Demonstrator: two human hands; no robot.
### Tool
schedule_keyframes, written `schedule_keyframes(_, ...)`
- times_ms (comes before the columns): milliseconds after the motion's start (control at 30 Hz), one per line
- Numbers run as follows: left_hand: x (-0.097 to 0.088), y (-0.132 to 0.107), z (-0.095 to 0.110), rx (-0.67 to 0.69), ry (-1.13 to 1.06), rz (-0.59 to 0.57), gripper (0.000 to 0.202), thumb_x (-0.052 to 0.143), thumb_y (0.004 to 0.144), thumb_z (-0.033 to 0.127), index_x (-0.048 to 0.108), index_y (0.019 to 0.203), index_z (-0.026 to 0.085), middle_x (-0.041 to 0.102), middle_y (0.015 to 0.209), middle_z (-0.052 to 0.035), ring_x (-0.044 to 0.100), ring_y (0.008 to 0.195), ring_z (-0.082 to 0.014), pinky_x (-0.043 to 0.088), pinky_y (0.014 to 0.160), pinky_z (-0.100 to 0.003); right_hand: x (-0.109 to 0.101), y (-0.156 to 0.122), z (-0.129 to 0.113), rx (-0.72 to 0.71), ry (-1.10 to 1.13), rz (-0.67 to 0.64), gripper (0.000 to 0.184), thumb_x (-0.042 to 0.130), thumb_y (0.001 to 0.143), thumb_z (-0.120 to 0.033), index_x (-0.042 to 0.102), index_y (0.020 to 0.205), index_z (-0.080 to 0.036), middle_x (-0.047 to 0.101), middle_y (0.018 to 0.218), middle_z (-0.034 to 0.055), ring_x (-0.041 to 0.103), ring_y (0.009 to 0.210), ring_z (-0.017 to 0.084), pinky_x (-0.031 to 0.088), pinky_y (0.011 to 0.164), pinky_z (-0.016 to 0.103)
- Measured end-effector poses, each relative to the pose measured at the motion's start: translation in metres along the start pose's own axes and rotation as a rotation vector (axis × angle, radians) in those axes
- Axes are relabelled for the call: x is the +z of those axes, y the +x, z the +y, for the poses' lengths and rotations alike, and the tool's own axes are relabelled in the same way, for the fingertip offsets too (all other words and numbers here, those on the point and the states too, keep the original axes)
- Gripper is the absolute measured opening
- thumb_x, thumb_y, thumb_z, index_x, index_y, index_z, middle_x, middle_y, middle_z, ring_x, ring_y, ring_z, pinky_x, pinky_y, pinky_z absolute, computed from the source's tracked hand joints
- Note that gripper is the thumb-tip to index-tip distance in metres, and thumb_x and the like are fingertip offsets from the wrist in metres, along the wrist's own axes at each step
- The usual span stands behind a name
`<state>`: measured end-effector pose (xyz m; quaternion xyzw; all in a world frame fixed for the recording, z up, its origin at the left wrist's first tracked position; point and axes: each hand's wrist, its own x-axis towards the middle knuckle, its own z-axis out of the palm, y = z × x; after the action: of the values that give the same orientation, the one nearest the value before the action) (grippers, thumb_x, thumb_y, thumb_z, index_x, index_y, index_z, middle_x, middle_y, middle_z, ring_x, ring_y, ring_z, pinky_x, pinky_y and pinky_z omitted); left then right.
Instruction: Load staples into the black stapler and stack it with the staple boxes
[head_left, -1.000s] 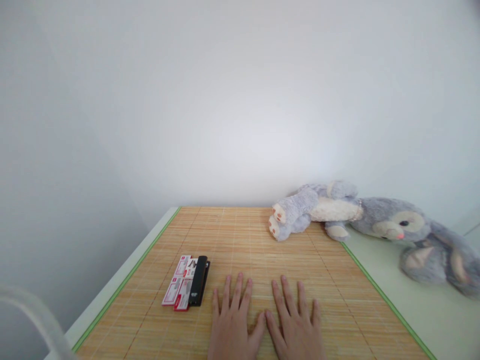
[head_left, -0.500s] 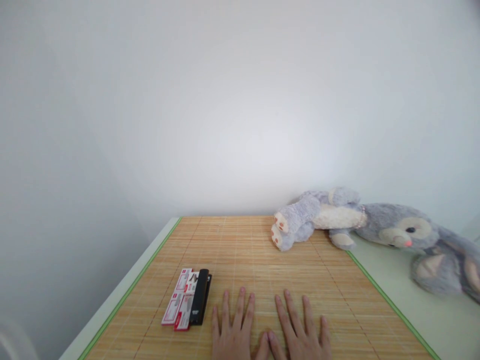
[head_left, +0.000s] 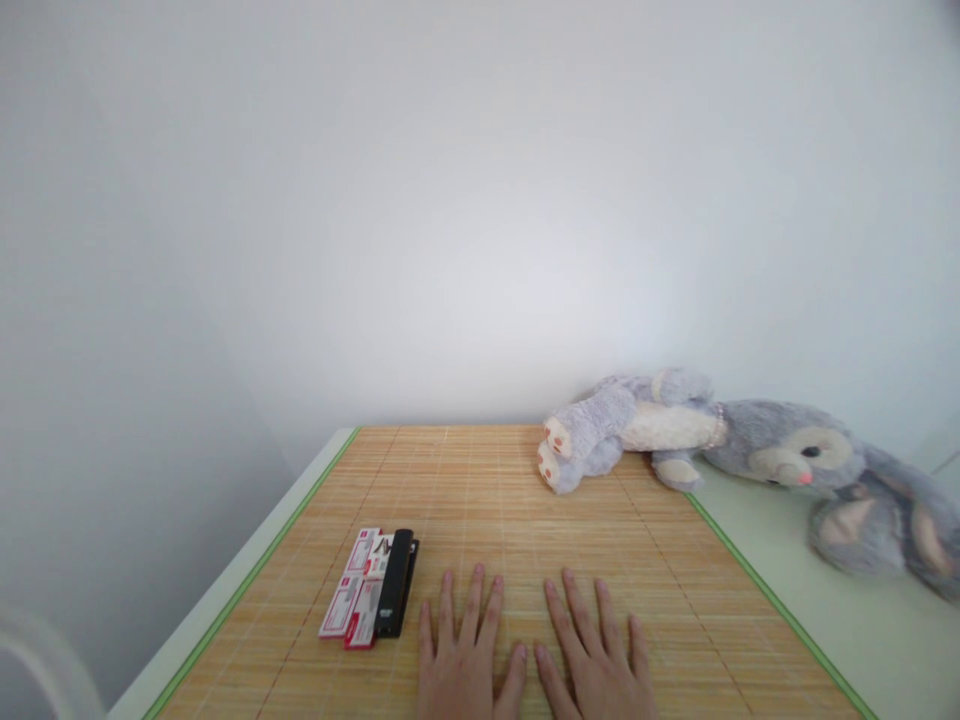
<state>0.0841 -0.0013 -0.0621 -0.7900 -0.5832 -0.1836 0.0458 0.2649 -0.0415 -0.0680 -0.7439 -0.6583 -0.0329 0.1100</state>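
My left hand and my right hand lie flat, palms down, side by side on a bamboo mat, fingers stretched out and thumbs nearly touching. Neither holds anything. Just left of my left hand lies a black stapler, and against its left side sit small red and white boxes. The wrists are cut off by the bottom edge.
A grey and cream plush rabbit lies on its side at the back right, feet on the mat, head on the pale table top. White walls close the table at the back and left. A blurred translucent curve shows bottom left.
The view has shifted slightly up and down. Both hands stay flat on the mat in the same place. The stapler, boxes and plush rabbit have not moved.
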Motion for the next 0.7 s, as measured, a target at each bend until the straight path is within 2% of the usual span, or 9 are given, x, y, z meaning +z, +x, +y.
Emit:
schedule_keyframes(167, -0.004, -0.001, 0.001, 0.003, -0.005, -0.008, 0.066, 0.056, 0.089, 0.046, 0.04, 0.153, 0.041, 0.033, 0.165, 0.0078, 0.021, 0.155, -0.0391, 0.018, 0.123, -0.065, -0.004, 0.0, -0.001, 0.011, -0.008, -0.01, 0.064, 0.038, 0.097, -0.064, 0.03, 0.155, -0.041, 0.027, 0.165, -0.0039, 0.028, 0.152, 0.043, 0.017, 0.118, 0.076)
schedule_keyframes(333, -0.003, 0.0, 0.0, 0.012, 0.01, -0.015, 0.067, 0.058, 0.089, 0.046, 0.04, 0.153, 0.041, 0.034, 0.164, 0.0078, 0.021, 0.155, -0.0403, 0.018, 0.123, -0.066, -0.008, 0.001, -0.008, 0.033, -0.027, -0.018, 0.064, 0.042, 0.095, -0.063, 0.035, 0.154, -0.04, 0.027, 0.164, -0.0041, 0.029, 0.152, 0.042, 0.015, 0.118, 0.076)
schedule_keyframes(500, 0.009, 0.001, -0.003, 0.001, 0.043, -0.02, 0.067, 0.059, 0.087, 0.053, 0.042, 0.152, 0.044, 0.039, 0.162, 0.0071, 0.027, 0.153, -0.0412, 0.019, 0.123, -0.066, -0.005, 0.001, -0.014, 0.078, -0.07, 0.01, 0.062, 0.048, 0.094, -0.058, 0.044, 0.152, -0.038, 0.031, 0.163, -0.0028, 0.032, 0.151, 0.042, 0.012, 0.12, 0.073)
schedule_keyframes(700, 0.025, 0.0, -0.006, -0.015, 0.06, 0.009, 0.069, 0.061, 0.087, 0.054, 0.042, 0.152, 0.044, 0.04, 0.162, 0.008, 0.029, 0.152, -0.0424, 0.018, 0.122, -0.067, 0.005, 0.002, -0.014, 0.099, -0.053, 0.017, 0.064, 0.04, 0.096, -0.061, 0.043, 0.154, -0.033, 0.035, 0.163, 0.0019, 0.033, 0.15, 0.043, 0.008, 0.121, 0.073)
